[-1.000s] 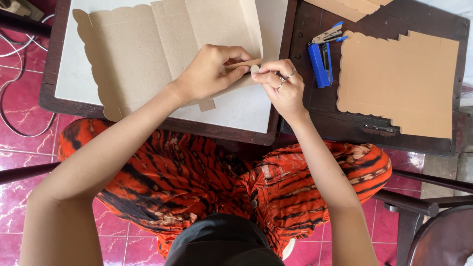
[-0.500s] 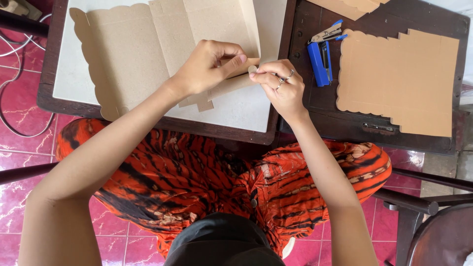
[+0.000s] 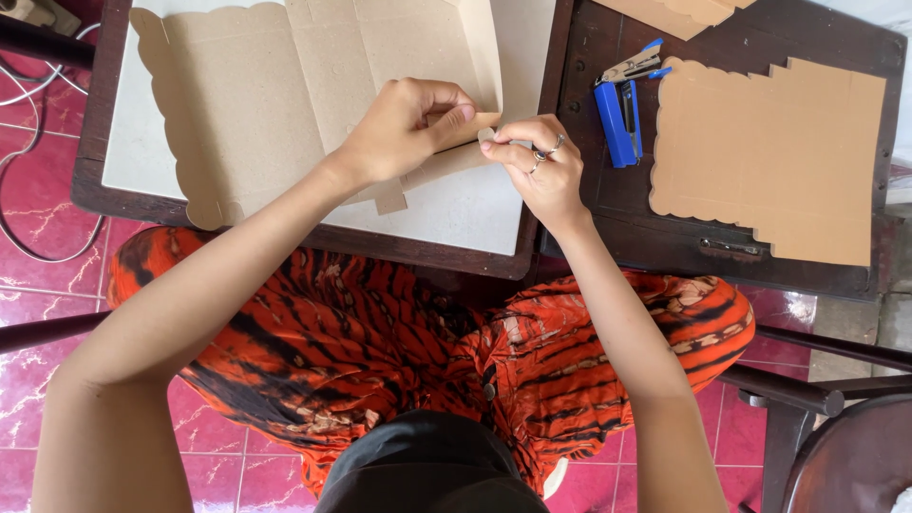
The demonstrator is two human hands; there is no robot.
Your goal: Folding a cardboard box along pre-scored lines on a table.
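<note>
A flat cardboard box blank [image 3: 275, 95] with scalloped edges lies on a pale board [image 3: 456, 214] over a dark wooden table. My left hand [image 3: 404, 128] pinches a folded side flap of the blank near its right corner, thumb on top. My right hand [image 3: 537, 166], with rings on two fingers, grips the small tab at the end of the same flap, fingertips almost meeting the left thumb. The corner wall of the blank stands upright just behind both hands.
A blue stapler [image 3: 619, 109] lies on the dark table [image 3: 608, 218] right of my hands. A stack of flat brown box blanks [image 3: 769, 152] sits further right, more cardboard [image 3: 670, 11] at the top edge. Cables [image 3: 19, 171] trail over the pink tiled floor at left. A chair [image 3: 836, 446] stands at lower right.
The blank has shifted slightly left and up. My left hand rose a little and curled tighter over the flap; my right hand stayed almost in place on the tab.
</note>
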